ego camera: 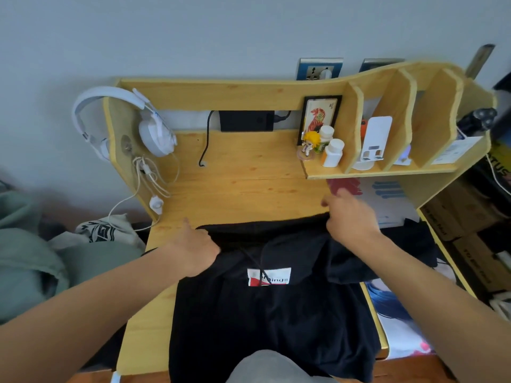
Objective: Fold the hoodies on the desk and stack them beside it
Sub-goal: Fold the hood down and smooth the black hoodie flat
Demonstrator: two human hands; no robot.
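Hoodie (pixel 262 313) — black, spread on the desk (pixel 243 172); left hand (pixel 193 250) pinches its top edge, right hand (pixel 351 217) seemingly grips the far corner — fingers blurred.

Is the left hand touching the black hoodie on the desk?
Touching. The head view shows the left hand lying on the black hoodie, with its fingers curled into the fabric at the far left edge.

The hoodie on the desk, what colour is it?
Black, with a white and red label on the chest; the hoodie shows in the head view.
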